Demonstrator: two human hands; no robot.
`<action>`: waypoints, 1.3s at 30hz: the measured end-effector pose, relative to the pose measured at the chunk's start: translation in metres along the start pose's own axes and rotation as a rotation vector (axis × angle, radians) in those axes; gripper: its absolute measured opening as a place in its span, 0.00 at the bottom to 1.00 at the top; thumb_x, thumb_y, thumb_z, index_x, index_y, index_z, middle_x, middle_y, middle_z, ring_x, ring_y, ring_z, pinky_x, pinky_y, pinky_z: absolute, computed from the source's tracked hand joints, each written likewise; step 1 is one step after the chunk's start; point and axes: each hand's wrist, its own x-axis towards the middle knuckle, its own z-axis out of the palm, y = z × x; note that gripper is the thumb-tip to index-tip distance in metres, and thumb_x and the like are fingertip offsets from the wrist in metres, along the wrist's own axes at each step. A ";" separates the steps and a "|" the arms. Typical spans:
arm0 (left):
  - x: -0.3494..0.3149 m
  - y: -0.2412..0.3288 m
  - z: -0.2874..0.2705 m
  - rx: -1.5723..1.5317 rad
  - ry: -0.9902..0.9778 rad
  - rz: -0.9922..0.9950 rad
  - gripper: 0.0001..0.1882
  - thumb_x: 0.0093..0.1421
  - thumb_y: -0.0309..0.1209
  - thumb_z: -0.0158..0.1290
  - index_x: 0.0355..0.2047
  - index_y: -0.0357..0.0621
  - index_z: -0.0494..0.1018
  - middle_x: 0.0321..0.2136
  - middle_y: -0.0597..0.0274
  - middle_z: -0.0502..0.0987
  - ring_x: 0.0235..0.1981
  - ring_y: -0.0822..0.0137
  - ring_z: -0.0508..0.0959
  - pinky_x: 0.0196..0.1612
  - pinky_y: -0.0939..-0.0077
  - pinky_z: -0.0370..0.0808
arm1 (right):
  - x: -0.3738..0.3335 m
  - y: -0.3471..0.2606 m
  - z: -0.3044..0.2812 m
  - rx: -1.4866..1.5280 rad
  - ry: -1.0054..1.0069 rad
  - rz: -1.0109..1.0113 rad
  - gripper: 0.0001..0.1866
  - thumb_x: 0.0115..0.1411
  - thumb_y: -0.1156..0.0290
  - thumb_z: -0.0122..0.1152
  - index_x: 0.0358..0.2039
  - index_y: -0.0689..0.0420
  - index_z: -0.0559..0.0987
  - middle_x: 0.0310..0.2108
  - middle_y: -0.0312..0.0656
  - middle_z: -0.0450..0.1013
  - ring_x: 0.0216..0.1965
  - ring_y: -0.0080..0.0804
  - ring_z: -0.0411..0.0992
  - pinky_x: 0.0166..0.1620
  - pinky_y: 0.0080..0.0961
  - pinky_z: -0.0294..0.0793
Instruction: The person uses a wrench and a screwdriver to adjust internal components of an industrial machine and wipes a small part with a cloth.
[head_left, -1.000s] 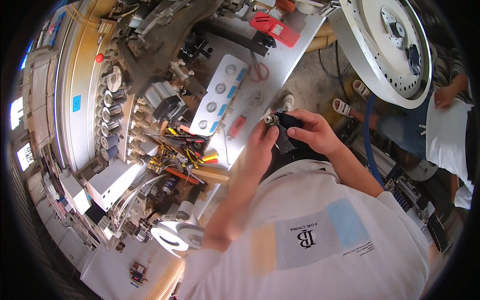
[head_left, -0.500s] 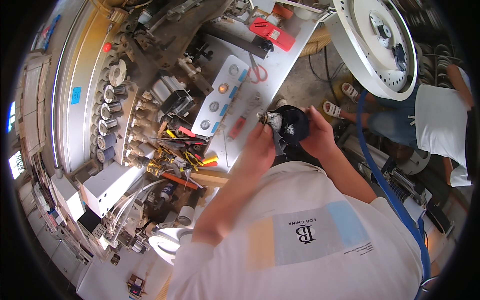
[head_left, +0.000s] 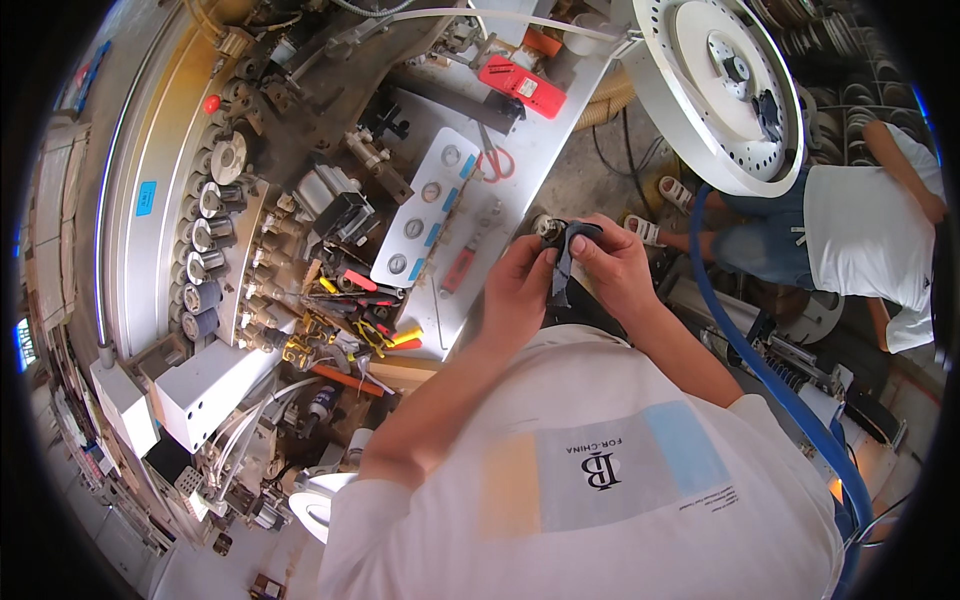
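Note:
In front of my chest, my left hand (head_left: 520, 280) is closed around a small part with a round metal end (head_left: 547, 228) pointing away from me. A dark grey strip (head_left: 563, 270), cloth-like or like abrasive sheet, is pinched between both hands and its loose end hangs down. My right hand (head_left: 612, 262) presses its thumb on the strip's upper fold, close beside the metal end. My fingers hide most of the part, so I cannot make out its full shape.
Left lies a white bench (head_left: 470, 300) with a gauge panel (head_left: 425, 205), red-handled scissors (head_left: 495, 162), a red case (head_left: 522, 87) and a pile of hand tools (head_left: 365, 320). At right are a large white wheel (head_left: 670, 95), a blue hose (head_left: 745, 320) and another person (head_left: 865, 240).
The dark round piece with white patches that faced up between my hands is now turned or folded, showing a narrow strip. My right hand has moved in closer to my left.

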 end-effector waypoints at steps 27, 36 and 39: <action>0.017 -0.016 0.006 -0.059 -0.145 0.254 0.08 0.70 0.28 0.49 0.45 0.38 0.71 0.36 0.64 0.76 0.36 0.72 0.76 0.43 0.78 0.74 | 0.023 0.020 -0.001 0.748 -0.246 0.138 0.11 0.70 0.63 0.52 0.42 0.56 0.76 0.29 0.37 0.73 0.28 0.29 0.70 0.31 0.26 0.69; 0.016 -0.014 0.002 -0.385 -0.034 0.155 0.21 0.68 0.24 0.54 0.60 0.35 0.65 0.50 0.61 0.75 0.51 0.73 0.74 0.57 0.76 0.70 | 0.015 0.002 0.010 0.340 -0.036 -0.037 0.19 0.70 0.71 0.54 0.59 0.59 0.71 0.54 0.40 0.73 0.55 0.27 0.72 0.59 0.27 0.71; 0.014 -0.006 0.001 -0.279 -0.023 0.191 0.22 0.68 0.24 0.53 0.61 0.36 0.65 0.51 0.60 0.74 0.52 0.72 0.74 0.58 0.76 0.70 | 0.012 0.004 0.006 0.192 -0.072 -0.076 0.18 0.70 0.70 0.56 0.58 0.59 0.73 0.52 0.39 0.73 0.51 0.24 0.72 0.56 0.24 0.71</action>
